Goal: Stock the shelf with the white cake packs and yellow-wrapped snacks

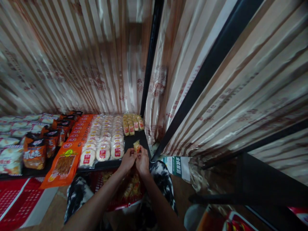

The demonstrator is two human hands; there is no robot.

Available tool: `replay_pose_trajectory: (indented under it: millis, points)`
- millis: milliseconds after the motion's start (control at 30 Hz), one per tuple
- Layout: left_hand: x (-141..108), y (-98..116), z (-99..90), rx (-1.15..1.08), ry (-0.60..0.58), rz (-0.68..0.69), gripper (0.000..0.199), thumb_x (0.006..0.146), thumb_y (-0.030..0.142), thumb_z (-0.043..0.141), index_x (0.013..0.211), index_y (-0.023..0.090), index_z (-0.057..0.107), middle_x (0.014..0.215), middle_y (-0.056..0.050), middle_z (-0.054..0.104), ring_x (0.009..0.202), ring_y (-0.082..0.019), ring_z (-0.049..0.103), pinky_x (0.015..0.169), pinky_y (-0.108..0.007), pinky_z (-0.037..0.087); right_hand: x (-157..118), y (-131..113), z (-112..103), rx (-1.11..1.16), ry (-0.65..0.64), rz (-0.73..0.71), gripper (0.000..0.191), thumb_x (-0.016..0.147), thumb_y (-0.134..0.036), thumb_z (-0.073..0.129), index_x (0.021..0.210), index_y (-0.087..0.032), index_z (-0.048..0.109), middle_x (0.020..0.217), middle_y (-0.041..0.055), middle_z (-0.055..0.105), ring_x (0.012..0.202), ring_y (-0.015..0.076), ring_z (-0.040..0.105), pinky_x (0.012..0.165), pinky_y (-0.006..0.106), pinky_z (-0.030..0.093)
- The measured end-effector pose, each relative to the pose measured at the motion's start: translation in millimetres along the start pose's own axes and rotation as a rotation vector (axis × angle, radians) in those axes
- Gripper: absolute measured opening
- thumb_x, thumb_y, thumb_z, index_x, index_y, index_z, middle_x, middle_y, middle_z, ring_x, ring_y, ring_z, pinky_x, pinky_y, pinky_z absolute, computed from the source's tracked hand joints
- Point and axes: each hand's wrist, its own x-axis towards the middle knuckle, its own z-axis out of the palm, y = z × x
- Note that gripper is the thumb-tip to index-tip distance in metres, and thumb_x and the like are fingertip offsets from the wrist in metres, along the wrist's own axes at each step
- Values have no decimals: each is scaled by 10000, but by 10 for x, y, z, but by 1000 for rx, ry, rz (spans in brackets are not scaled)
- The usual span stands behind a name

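Note:
A small yellow wrapped snack (137, 146) with a red label is pinched upright between my two hands, just above the dark shelf. My left hand (129, 157) grips it from the left with closed fingers. On its other side, my right hand (142, 159) closes on the same packet. Beyond them, at the shelf's back right corner, similar yellow snacks (131, 125) stand in rows. Round white packaged cakes (103, 152) lie in rows to the left of my hands. Below my forearms, a red bag (125, 200) holds more of the yellow packets between my knees.
Orange flat packets (64, 163), orange-and-black bags (35, 152) and white bags (11, 160) fill the shelf's left part. Black metal posts (190, 93) rise before pale curtains (96, 57). A red-and-white bag (16, 202) lies low left; packaged goods (233, 221) sit low right.

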Motion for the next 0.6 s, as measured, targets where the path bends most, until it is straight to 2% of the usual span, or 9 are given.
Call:
replay_pose_trajectory:
  millis: [200,333,600]
  points:
    - [137,58,39,50,14,48,239,769,116,524,1002,150,565,1082,-101,663,951,-166,630,864,-260,456,93,72,92,-9,79,-30,563,723,-80,433,1280,-134,491,1103,145,538,754,175,621,754,322,528]
    - [201,106,49,86,14,74,284,780,150,520,1056,163,585,1077,-81,669,959,-169,624,880,-259,439,206,85,128,-19,78,-6,549,740,-110,424,1285,-130,484,1090,142,544,742,175,622,743,322,520]
    - [405,183,100,119,29,110,355,779,214,558,1130,169,584,1114,-91,656,1033,-196,595,936,-294,410,482,61,209,-3,126,76,481,769,-207,434,1229,-113,542,1049,138,572,875,217,610,801,326,488]
